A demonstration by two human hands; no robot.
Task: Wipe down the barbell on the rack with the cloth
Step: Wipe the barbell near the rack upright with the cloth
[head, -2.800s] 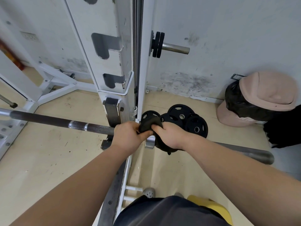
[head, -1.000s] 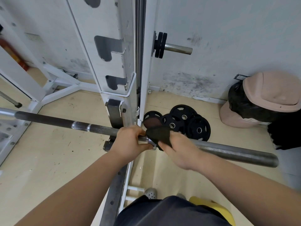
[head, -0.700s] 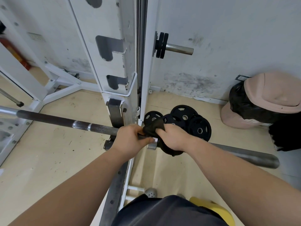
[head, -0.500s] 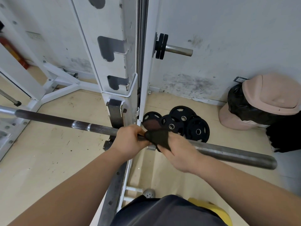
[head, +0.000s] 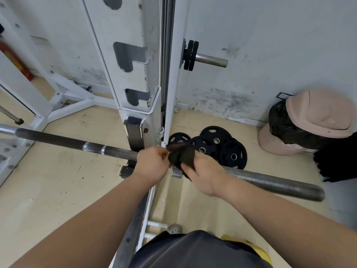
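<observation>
Dark steel barbell (head: 67, 141) is seen lying crosswise on the white steel rack (head: 135, 74), in the head view. Its knurled shaft is carried past the rack's upright to the left, and its thicker grey sleeve (head: 270, 182) is left sticking out to the right, bare of plates. A black cloth (head: 181, 154) is bunched over the bar at the collar, just right of the upright.

The left hand (head: 152, 163) is closed round the shaft, fingers curled over it, just beside the cloth. Whether its fingertips also touch the cloth cannot be told. The right hand (head: 204, 175) is laid over the sleeve end of the cloth, and the cloth is gripped under its fingers against the bar. Both forearms are stretched in from the bottom edge.

Four black round weight plates (head: 214, 146) are stacked loosely on the beige floor (head: 48, 180), by the rack's base and near the wall, behind the bar. Two small black plates (head: 191, 55) are hung on a chrome peg on the rack's right side. A pink plastic bin with a black liner (head: 318, 115) is stood at the floor's far right edge against the scuffed white wall (head: 270, 45). A dark garment and something yellow are visible at the bottom edge.
</observation>
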